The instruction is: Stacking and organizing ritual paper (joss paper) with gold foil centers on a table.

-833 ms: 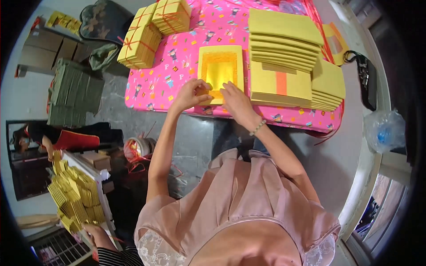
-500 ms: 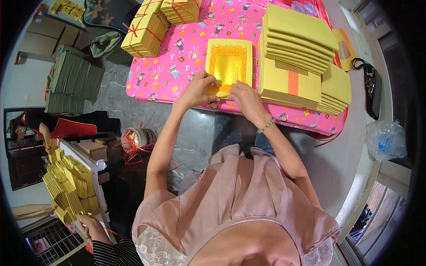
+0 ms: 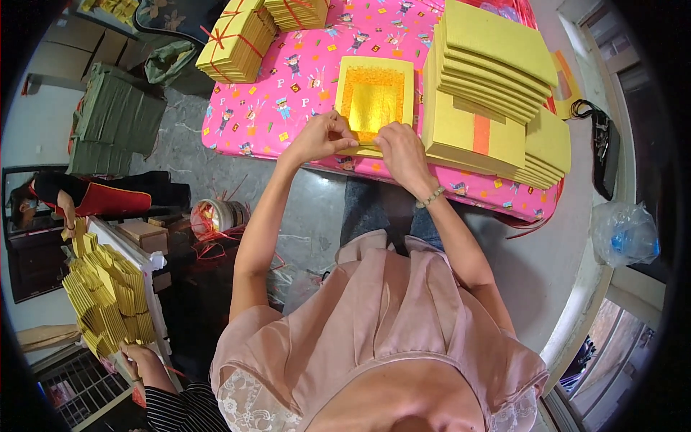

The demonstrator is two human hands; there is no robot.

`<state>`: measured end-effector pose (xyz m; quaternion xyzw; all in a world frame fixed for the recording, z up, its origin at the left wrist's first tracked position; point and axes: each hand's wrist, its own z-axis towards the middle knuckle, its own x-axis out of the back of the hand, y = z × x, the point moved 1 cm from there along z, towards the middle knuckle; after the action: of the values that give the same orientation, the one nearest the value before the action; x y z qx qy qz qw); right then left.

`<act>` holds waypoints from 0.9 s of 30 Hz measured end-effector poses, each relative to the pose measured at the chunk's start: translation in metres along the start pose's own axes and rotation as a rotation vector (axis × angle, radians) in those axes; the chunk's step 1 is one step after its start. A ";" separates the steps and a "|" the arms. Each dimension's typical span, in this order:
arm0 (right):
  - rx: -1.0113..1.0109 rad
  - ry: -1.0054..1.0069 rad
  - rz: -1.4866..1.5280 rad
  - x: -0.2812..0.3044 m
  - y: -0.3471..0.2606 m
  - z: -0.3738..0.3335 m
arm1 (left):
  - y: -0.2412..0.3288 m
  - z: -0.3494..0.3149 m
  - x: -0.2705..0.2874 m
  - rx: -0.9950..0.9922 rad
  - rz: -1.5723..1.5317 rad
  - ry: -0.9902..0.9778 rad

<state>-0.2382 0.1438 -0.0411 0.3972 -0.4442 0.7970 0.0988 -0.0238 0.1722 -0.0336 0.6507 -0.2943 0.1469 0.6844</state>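
A yellow sheet of joss paper [image 3: 372, 101] with an orange border and a shiny gold square lies near the front edge of the pink table. At its near left corner my left hand [image 3: 320, 139] is closed, thumb and fingertips pinching the paper's edge. My right hand [image 3: 403, 153], with a beaded bracelet at the wrist, pinches the same near edge a little further right. Between the two hands a narrow strip of the edge appears turned up. The fingertips partly hide the paper's near corners. Close to my right hand stands a tall stack of yellow paper [image 3: 471, 137] with an orange band.
Bundles of yellow paper tied with red string [image 3: 237, 43] sit at the table's far left. The table [image 3: 266, 133] has a patterned pink cover. On the left, two other people handle yellow folded paper [image 3: 108, 295]. A bucket [image 3: 219, 217] with red strings stands on the floor.
Both hands still hold the near edge. The right hand's fingers have curled over it more, and the edge looks more folded. The view has shifted slightly.
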 end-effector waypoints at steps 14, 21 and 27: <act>-0.021 -0.037 -0.024 0.000 0.000 0.003 | -0.006 0.003 0.001 -0.046 -0.039 -0.014; -0.095 -0.053 -0.027 0.007 -0.007 0.007 | 0.016 0.001 0.000 -0.140 0.308 0.022; 0.067 0.244 -0.163 0.011 -0.022 0.005 | 0.017 0.016 0.008 -0.132 0.410 0.066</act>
<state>-0.2314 0.1511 -0.0181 0.3351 -0.3682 0.8431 0.2033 -0.0309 0.1574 -0.0151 0.5260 -0.4066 0.2847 0.6906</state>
